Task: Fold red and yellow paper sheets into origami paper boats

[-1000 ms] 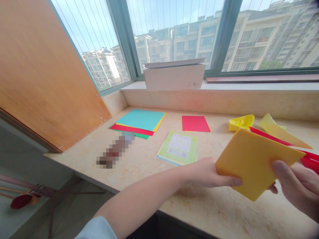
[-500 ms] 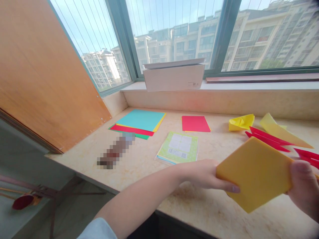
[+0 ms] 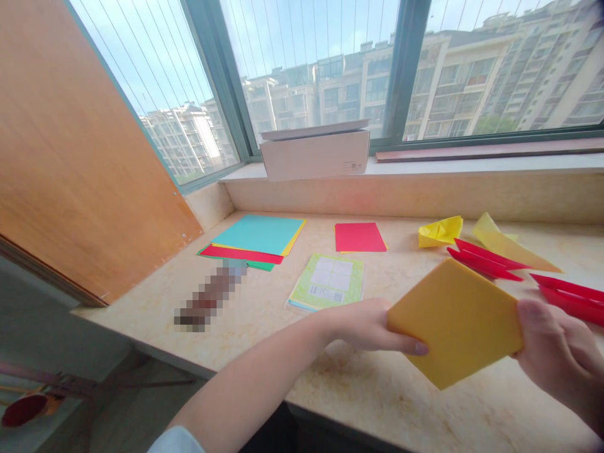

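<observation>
To the right of the green printed sheet (image 3: pixel 326 282), a square of orange-yellow paper (image 3: pixel 455 321) was held in the air above the marble ledge (image 3: pixel 377 393), tilted with one corner pointing down. The right hand (image 3: pixel 561 352) pinched its right edge, with the thumb (image 3: pixel 531 313) pressed on the front face and the fingers curled behind the sheet. The left hand (image 3: pixel 363 327) came in from the side of the green printed sheet, its fingers together and stretched along the square's lower left edge. Its fingertips (image 3: pixel 418 347) showed below that edge, but whether its thumb gripped the paper from behind could not be told.

Further right of the green printed sheet lay a small folded yellow paper piece (image 3: pixel 440 231), a long yellow paper point (image 3: pixel 512 245) and two groups of pointed red folded paper (image 3: pixel 484 262) (image 3: pixel 570 299). The orange-yellow square came just below the nearer red group in view, and the right hand stood just in front of the farther one.

Behind the green printed sheet lay a red paper sheet (image 3: pixel 358 237), and to its left, a stack of coloured paper topped by a teal sheet (image 3: pixel 257 234). A pixel-blurred object (image 3: pixel 210 297), too obscured to identify, lay between that stack and the near edge of the ledge. Well behind the green printed sheet, a white box (image 3: pixel 314 158) with its lid resting askew stood on the upper sill before the window (image 3: pixel 306 63).
</observation>
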### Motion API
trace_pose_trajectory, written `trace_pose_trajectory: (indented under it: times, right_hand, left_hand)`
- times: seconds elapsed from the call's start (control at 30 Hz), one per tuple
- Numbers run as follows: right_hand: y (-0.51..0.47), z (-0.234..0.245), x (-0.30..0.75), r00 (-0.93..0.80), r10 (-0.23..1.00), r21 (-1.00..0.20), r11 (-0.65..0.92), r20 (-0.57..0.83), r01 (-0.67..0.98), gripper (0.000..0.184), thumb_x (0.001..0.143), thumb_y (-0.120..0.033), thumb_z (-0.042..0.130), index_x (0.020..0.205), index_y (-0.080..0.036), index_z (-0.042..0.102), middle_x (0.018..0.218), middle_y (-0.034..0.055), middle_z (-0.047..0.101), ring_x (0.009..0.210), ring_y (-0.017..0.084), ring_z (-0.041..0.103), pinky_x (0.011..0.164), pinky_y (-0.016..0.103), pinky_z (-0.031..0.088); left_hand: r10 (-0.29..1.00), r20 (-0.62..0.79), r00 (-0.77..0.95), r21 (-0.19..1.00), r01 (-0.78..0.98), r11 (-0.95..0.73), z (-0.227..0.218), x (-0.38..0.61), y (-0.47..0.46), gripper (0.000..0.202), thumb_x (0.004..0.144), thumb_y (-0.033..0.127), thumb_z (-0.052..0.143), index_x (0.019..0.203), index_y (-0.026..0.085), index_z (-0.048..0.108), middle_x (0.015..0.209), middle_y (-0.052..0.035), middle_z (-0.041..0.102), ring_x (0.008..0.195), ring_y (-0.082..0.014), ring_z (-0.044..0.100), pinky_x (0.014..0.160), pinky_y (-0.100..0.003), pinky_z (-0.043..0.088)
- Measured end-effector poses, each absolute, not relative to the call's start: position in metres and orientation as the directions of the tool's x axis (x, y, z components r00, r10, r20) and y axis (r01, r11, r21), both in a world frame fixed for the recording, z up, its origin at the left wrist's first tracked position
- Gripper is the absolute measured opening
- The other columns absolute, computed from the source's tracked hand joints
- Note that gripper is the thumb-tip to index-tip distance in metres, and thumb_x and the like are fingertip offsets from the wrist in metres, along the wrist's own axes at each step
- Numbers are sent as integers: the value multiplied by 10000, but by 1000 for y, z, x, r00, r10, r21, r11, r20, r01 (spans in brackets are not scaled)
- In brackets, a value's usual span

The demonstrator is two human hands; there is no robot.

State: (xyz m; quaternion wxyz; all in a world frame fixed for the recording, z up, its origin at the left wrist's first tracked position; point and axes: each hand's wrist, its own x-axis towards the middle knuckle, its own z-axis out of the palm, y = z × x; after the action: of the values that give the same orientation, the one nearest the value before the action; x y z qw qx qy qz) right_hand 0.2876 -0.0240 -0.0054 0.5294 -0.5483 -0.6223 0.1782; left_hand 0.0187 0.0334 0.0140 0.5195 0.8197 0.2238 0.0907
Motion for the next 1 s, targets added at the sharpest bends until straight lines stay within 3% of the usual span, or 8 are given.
trace_pose_trajectory:
  times: [0.1,0.23,0.3,0.4,0.57,0.73,0.87,1.0]
  right_hand:
    - [-20,7,291,107,894,-792,324,436,518,731,917,-760,473,421,-229,552,388,69,507,337,167,483,322,294,361]
    - [-11,11,296,302,891,-878,185,340,442,562,802,-765,657,710,-213,702,503,48,594,405,171,525,351,275,384]
    - [-8,11,296,327,900,-914,159,290,373,563,783,-767,677,742,-206,691,500,29,577,406,156,488,353,265,354]
    - [-6,14,295,217,943,-921,165,252,353,578,877,-723,610,620,-206,586,435,-18,456,402,116,381,380,255,273]
    - [-3,12,292,126,970,-935,159,207,318,631,978,-649,522,535,-200,511,424,-11,477,413,102,402,437,255,309]
    - [3,4,279,45,980,-979,191,194,68,532,969,-651,539,709,-197,633,602,24,655,465,125,557,458,246,418]
    - [4,6,270,-40,991,-986,134,130,103,579,928,-700,562,704,-174,652,615,60,694,431,131,584,431,250,442]
    - [6,6,270,-30,977,-969,215,213,124,564,931,-709,545,727,-189,629,577,46,685,412,133,572,419,253,438]
  left_hand:
    - [562,-51,825,893,289,-344,13,19,36,374,905,462,672,1179,211,713,1109,-58,733,1016,-245,671,855,-326,533]
    - [741,-22,671,920,303,-247,14,21,38,337,925,482,636,999,172,746,907,-31,706,830,-184,631,713,-269,475]
    - [802,7,598,938,273,-212,15,22,38,358,925,493,630,893,154,738,783,-7,652,713,-141,566,628,-241,416]
    - [851,46,523,968,188,-168,16,23,36,402,895,532,660,857,138,727,647,18,548,613,-111,477,555,-228,353]
    - [810,125,573,992,-100,-82,12,25,35,558,857,676,653,948,127,689,625,34,487,519,-75,419,486,-208,337]
    - [712,88,696,995,-98,-27,7,32,31,587,827,678,697,997,117,656,862,-79,661,689,-156,649,578,-269,545]
    - [726,-27,687,999,-13,50,2,34,29,644,935,731,479,1029,112,628,572,-18,633,443,-127,579,468,-245,482]
    - [767,-10,641,999,-23,33,2,33,29,716,915,788,431,897,109,658,519,-18,611,401,-126,560,423,-229,432]
